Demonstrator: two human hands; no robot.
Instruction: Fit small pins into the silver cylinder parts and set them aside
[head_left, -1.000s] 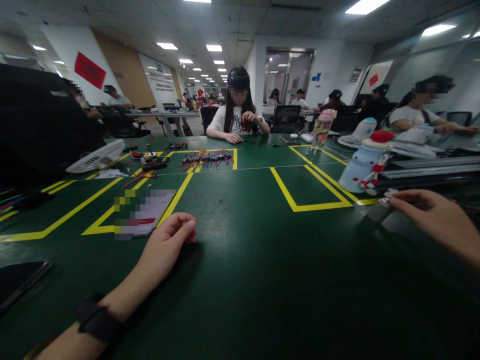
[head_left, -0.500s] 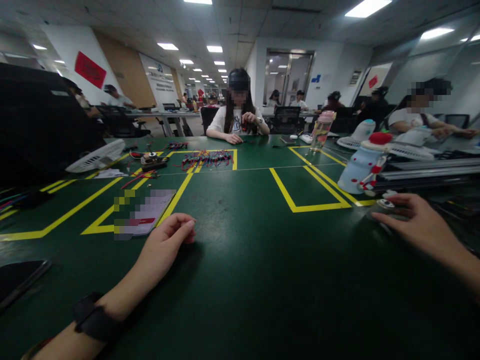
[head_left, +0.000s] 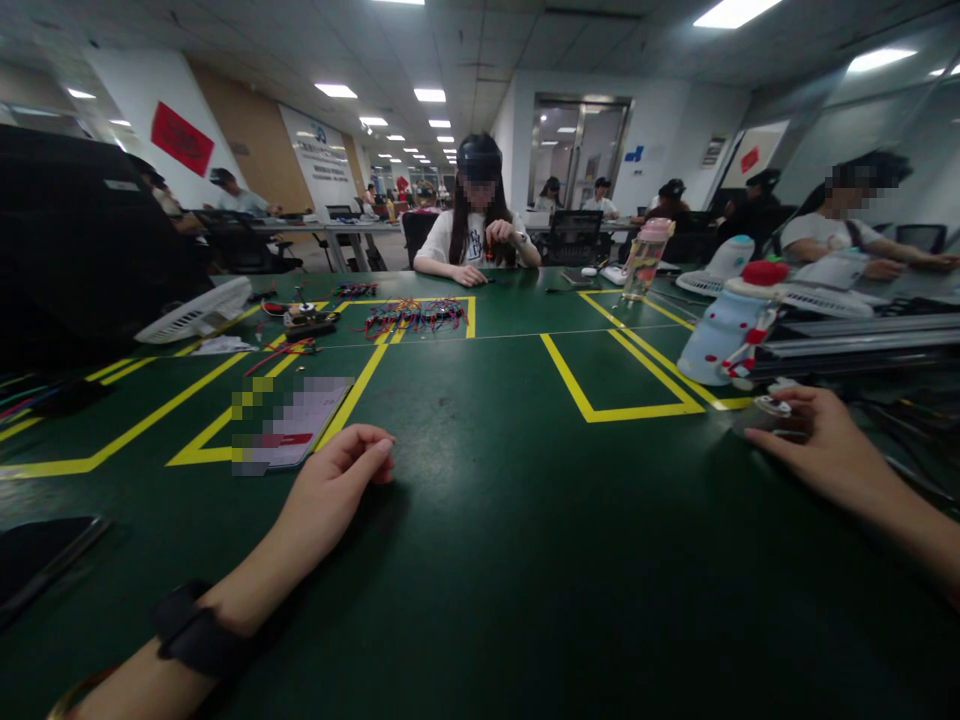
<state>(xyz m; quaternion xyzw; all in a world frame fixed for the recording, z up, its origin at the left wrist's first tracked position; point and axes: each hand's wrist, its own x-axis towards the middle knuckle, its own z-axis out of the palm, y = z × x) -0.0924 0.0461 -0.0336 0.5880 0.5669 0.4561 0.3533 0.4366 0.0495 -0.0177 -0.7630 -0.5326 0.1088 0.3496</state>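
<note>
My left hand [head_left: 346,474] rests on the green table [head_left: 480,560] with its fingers curled in and the thumb laid against them; nothing shows in it. Just beyond it lies a phone-like flat slab [head_left: 324,408], partly blurred out, beside a yellow tape line. At the right, my right hand [head_left: 823,436] has thumb and fingers around a small silver cylinder [head_left: 766,412] with a pale top. What exactly the cylinder is, I cannot make out. A light blue bottle [head_left: 705,338] with a red top stands just behind it.
Bundles of coloured wires [head_left: 420,316] lie in the far middle. A clear bottle with a pink lid [head_left: 646,262], white fans [head_left: 196,310] and metal rails [head_left: 862,338] surround the work area. A dark device [head_left: 49,555] lies at the left edge. A person [head_left: 477,215] sits opposite.
The view has shifted very slightly. Both hands stay about where they were, the right one still around the silver cylinder.
</note>
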